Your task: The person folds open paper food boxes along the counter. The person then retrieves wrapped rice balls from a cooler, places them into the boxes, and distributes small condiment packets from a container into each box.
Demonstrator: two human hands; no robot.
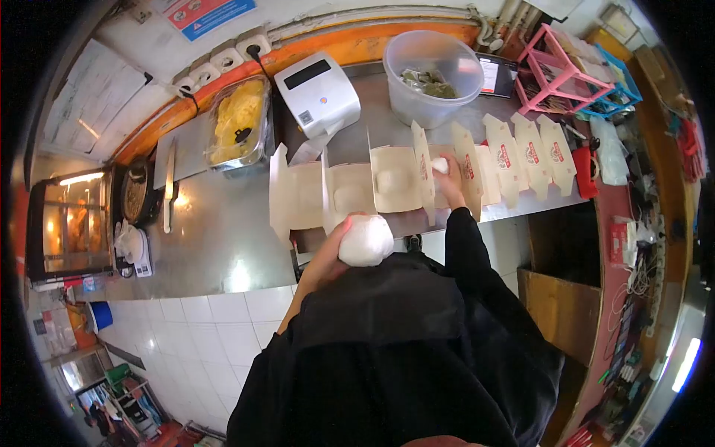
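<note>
My left hand (333,255) is wrapped round a white rounded bundle (366,241) close to my body, at the counter's front edge. Farther right, my right hand (450,185) reaches into an open carton and holds a small white item (440,165) at its fingertips. A row of open cardboard boxes (297,195) stands along the counter. Pale round items lie in two of them, one in the middle box (387,181) and one in the box to its left (348,200). More boxes with red print on their raised lids (532,154) stand at the right.
Behind the boxes stand a white label printer (318,93), a clear bucket (428,97) with green contents, and a tray of yellow food (240,123). A knife (170,186) lies at the left, near a scale (141,257). Pink baskets (564,71) are at the back right.
</note>
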